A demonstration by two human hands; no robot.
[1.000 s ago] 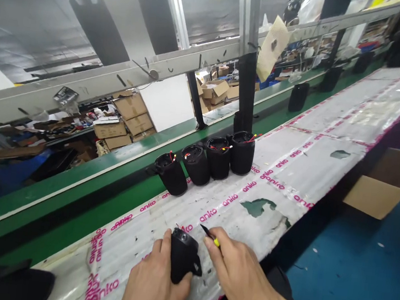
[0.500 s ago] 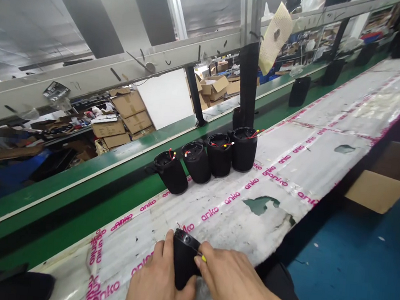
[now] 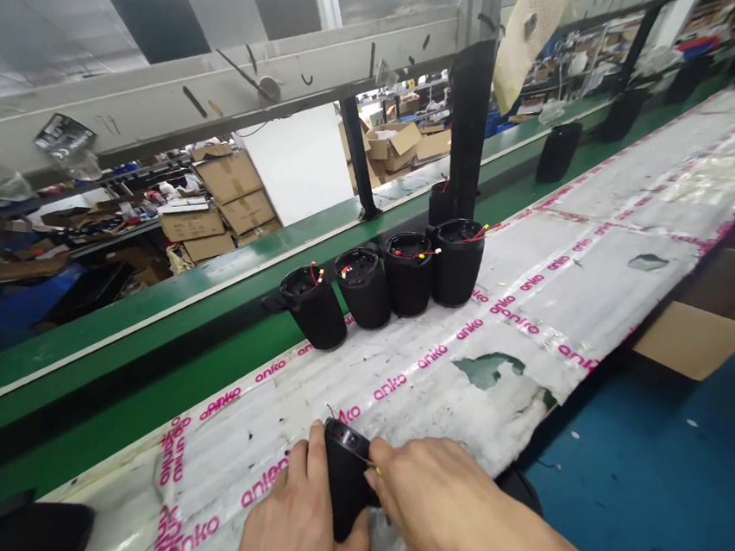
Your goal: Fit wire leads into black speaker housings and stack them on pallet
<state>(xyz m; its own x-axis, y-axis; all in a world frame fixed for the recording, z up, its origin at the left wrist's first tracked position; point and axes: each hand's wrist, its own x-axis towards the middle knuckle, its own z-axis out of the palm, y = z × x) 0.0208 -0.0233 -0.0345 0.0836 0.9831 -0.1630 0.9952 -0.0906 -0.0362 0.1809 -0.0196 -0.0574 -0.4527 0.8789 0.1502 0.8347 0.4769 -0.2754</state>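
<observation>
My left hand (image 3: 299,511) is wrapped around a black cloth-covered speaker housing (image 3: 344,481), which lies tilted on the covered bench near me. My right hand (image 3: 418,488) is closed on a thin metal tool with a yellow handle (image 3: 378,471). The tool's tip meets the glossy rim of the housing, and most of its handle is hidden in my fingers. A thin wire sticks up beyond the rim. Farther off, several similar speaker housings (image 3: 361,288) stand upright in a row, open tops up, with red wires and small connectors showing.
White sheeting with pink "anko" print covers the bench (image 3: 411,358) and is torn near its right edge. Behind it runs a green conveyor (image 3: 137,375) with more black housings. A black object (image 3: 11,527) lies at lower left. An open cardboard box (image 3: 693,333) sits at right.
The view has shifted slightly. Both hands stay on the speaker housing, and the tool remains at its rim with the right hand turned a little.
</observation>
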